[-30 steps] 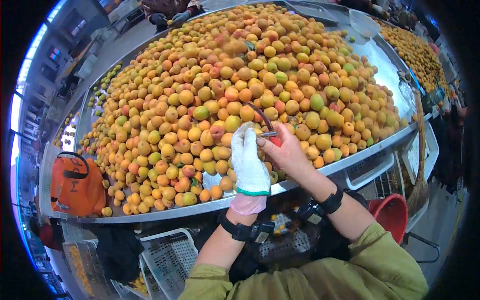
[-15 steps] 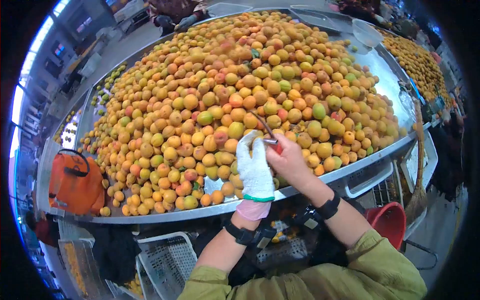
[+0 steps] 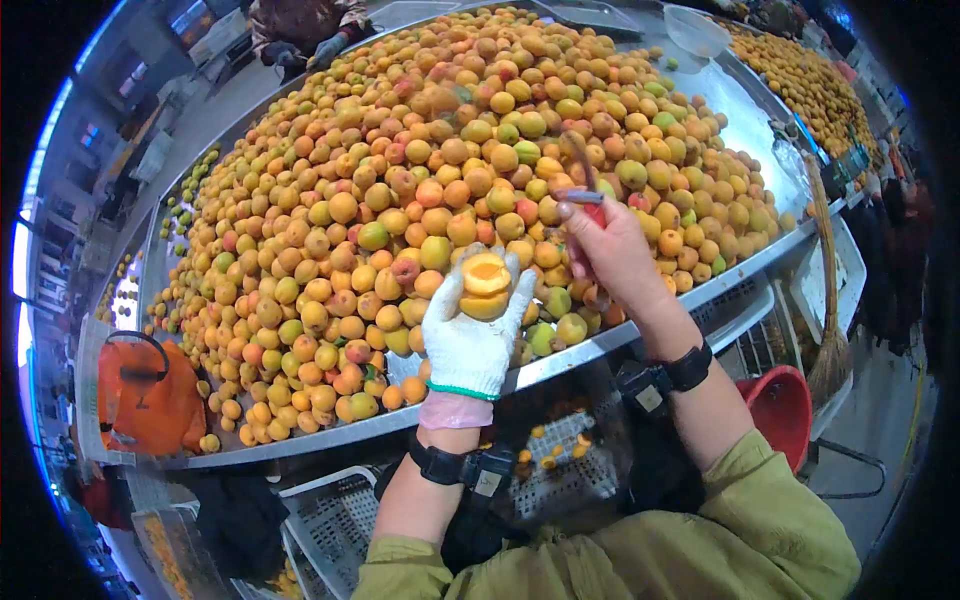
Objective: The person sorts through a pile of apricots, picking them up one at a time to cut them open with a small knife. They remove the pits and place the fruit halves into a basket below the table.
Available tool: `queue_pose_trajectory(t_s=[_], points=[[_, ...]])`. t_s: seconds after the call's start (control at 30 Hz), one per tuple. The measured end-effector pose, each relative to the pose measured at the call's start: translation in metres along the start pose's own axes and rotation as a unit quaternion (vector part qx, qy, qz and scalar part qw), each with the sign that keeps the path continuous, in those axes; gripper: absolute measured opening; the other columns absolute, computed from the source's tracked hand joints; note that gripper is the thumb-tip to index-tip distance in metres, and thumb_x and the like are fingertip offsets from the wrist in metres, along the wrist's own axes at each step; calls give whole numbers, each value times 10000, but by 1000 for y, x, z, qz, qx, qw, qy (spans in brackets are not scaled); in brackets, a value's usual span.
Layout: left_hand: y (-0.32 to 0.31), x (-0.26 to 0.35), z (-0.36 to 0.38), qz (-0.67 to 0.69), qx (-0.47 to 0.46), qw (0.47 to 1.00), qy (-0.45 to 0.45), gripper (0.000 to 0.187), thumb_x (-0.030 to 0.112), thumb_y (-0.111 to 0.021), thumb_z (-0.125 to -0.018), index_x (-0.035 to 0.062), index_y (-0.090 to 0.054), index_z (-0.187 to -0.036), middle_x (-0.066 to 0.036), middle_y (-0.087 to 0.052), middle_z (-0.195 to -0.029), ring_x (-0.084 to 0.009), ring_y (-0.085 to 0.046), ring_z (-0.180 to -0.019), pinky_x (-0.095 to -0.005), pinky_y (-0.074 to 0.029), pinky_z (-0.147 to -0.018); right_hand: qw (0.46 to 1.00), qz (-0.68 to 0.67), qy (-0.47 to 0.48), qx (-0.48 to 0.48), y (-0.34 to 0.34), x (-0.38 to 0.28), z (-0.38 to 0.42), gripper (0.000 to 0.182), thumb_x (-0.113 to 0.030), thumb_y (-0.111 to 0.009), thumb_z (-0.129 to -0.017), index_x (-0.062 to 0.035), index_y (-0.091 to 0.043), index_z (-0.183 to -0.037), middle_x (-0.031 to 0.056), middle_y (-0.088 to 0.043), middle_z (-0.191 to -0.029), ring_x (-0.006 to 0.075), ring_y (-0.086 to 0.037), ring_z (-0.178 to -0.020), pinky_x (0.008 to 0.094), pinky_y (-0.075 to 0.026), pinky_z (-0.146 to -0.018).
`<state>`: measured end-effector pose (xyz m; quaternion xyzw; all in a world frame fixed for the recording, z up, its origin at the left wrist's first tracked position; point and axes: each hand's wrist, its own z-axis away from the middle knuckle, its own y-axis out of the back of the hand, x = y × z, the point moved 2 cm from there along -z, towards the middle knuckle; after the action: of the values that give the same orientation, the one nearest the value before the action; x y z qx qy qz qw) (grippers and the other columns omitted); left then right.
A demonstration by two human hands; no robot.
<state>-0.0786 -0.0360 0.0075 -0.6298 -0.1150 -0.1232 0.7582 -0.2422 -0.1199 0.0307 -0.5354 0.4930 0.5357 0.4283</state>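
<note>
My left hand (image 3: 470,335), in a white knit glove over a pink under-glove, holds a cut apricot (image 3: 486,283). The fruit is split open, and its orange flesh with a hollow in the middle faces up. To the right, my bare right hand (image 3: 615,250) grips a small red-handled knife (image 3: 592,208); its thin, curved, brownish blade points up and away, blurred. The two hands are apart above the near side of a big heap of apricots (image 3: 400,215), yellow-orange with some green ones, on a metal table (image 3: 360,440).
An orange bag (image 3: 150,395) stands at the table's left end. Below the near edge are a white crate (image 3: 335,515) and a grey basket (image 3: 565,475) with apricot pieces. On the right are a red bucket (image 3: 778,415) and a broom (image 3: 828,365). Across the table is another person (image 3: 305,25).
My hands have separated: the right has moved right and up with the knife. My left hand has turned palm up, showing the opened apricot. The camera view has shifted slightly.
</note>
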Motion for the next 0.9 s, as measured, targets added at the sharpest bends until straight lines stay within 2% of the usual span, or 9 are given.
queue_pose_trajectory(t_s=[0.03, 0.07, 0.2, 0.37, 0.5, 0.63, 0.73, 0.83, 0.9], points=[[-5, -3, 3, 111, 9, 993, 42, 340, 149, -469, -948, 8, -468, -1258, -194, -484, -1315, -332, -469, -1245, -535, -403, -1047, 992, -103, -72, -11, 4, -6, 3, 215, -264, -587, -943, -66, -537, -1011, 13, -566, -675, 79, -527, -485, 193, -386, -408], [-6, -5, 5, 137, 4, 989, 51, 437, 121, -471, -892, 23, -432, -1316, -207, -442, -1366, -372, -388, -1314, -595, -287, -1101, 992, -110, -62, 2, 9, -10, 5, 232, -298, -564, -955, -73, -541, -1007, 15, -576, -688, 88, -545, -513, 200, -409, -435], [-18, -9, 21, 111, -44, 990, 70, 645, 45, -489, -768, 54, -351, -1397, -197, -388, -1418, -372, -327, -1357, -586, -221, -1133, 953, -282, -78, 73, 38, -6, 0, 230, -321, -543, -961, -94, -550, -997, 16, -587, -714, 118, -563, -581, 243, -446, -503], [-18, -35, 60, 87, -37, 989, 112, 692, 32, -503, -733, 64, -345, -1406, -195, -394, -1415, -384, -323, -1355, -586, -235, -1126, 879, -458, -75, 111, 77, -7, -5, 203, -308, -557, -946, -105, -549, -942, 8, -557, -697, 136, -536, -593, 276, -427, -517], [-3, -62, 115, 79, 52, 978, 187, 651, 53, -505, -754, 42, -369, -1391, -203, -404, -1407, -387, -353, -1332, -574, -252, -1119, 813, -562, -36, 150, 122, -28, -5, 192, -275, -548, -944, -94, -527, -883, 14, -511, -677, 139, -498, -600, 277, -407, -507], [41, -79, 158, 105, 145, 975, 134, 490, 186, -504, -838, 45, -474, -1306, -200, -509, -1300, -386, -481, -1206, -550, -364, -1048, 757, -643, 40, 104, 192, -44, 17, 182, -255, -537, -938, -89, -525, -863, 10, -521, -747, 122, -491, -638, 266, -416, -528], [75, -69, 161, -47, 150, 982, 108, 470, 332, -490, -926, 55, -468, -1306, -177, -494, -1320, -367, -476, -1205, -530, -363, -1025, 765, -629, 70, 117, 227, -64, 72, 230, -284, -513, -950, -70, -521, -868, -1, -480, -746, 111, -469, -653, 257, -414, -547], [116, -62, 173, -356, 312, 878, 71, 495, 362, -491, -939, 156, -422, -1383, -28, -338, -1481, -254, -258, -1390, -478, -177, -1103, 788, -595, 111, 111, 254, -76, 152, 263, -316, -487, -966, -74, -522, -867, 4, -437, -684, 119, -459, -617, 249, -398, -541], [138, -54, 197, -282, 227, 925, 116, 562, 440, -454, -931, 190, -368, -1427, -24, -290, -1514, -252, -231, -1405, -474, -128, -1113, 859, -479, 159, 79, 285, -72, 203, 253, -329, -484, -969, -102, -528, -869, 18, -467, -663, 136, -473, -566, 262, -395, -505]])
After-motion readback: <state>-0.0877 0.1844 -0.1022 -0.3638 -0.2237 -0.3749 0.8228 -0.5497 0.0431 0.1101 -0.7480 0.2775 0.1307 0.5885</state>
